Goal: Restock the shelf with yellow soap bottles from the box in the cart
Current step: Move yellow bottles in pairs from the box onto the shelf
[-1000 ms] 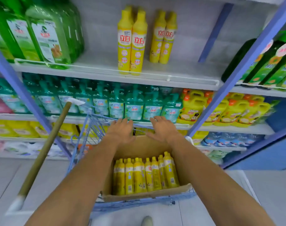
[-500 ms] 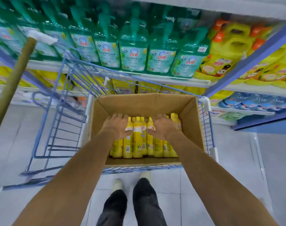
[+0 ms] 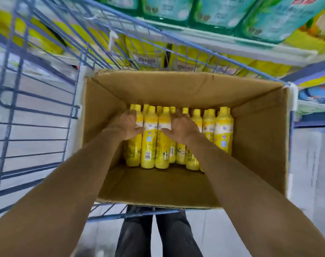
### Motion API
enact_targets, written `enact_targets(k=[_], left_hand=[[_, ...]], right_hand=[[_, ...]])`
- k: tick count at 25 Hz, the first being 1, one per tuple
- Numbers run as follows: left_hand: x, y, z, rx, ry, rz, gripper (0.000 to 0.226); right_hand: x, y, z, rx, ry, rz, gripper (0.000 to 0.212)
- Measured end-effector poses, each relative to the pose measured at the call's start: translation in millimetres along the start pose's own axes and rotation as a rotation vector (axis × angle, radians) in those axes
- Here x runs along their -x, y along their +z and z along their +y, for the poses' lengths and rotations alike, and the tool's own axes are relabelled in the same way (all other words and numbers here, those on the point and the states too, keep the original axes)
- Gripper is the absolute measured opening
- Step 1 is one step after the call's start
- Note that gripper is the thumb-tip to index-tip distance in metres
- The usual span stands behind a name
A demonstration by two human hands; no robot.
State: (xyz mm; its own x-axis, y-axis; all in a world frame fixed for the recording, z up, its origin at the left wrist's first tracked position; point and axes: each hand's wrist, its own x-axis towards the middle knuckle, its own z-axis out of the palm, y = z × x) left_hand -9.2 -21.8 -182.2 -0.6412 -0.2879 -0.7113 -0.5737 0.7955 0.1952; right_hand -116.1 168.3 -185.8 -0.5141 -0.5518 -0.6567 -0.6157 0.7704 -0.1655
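Observation:
An open cardboard box sits in the blue wire cart. Several yellow soap bottles stand upright against the box's far wall, caps up. Both my arms reach down into the box. My left hand lies on the leftmost bottles, fingers spread over their shoulders. My right hand rests on bottles near the middle of the row. Two bottles stand between the hands. The fingertips are hidden behind the bottles, so a closed grip on any bottle does not show.
The shelf unit stands just beyond the cart, with green-labelled bottles on an upper shelf and yellow packs below. The near half of the box floor is bare cardboard. My legs stand behind the cart on grey floor tiles.
My view has tilted down from the shelf to the box. Both hands have gone from the box's far edge down inside onto the tops of the bottles.

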Motion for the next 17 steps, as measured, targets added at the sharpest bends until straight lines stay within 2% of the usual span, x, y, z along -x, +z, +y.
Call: enact_targets(k=[7, 14, 17], left_hand=[[-50.6, 35.7, -13.9, 0.261, -0.068, 0.05, 0.067], [-46.2, 33.6, -14.2, 0.631, -0.217, 0.1, 0.065], [-45.1, 37.0, -19.2, 0.668, -0.21, 0.105, 0.067]], right_hand=[[-39.9, 27.0, -8.1, -0.178, 0.107, 0.112, 0.064], [-39.2, 38.4, -8.8, -0.676, 0.341, 0.197, 0.055], [-37.1, 48.4, -8.5, -0.799, 0.376, 0.142, 0.071]])
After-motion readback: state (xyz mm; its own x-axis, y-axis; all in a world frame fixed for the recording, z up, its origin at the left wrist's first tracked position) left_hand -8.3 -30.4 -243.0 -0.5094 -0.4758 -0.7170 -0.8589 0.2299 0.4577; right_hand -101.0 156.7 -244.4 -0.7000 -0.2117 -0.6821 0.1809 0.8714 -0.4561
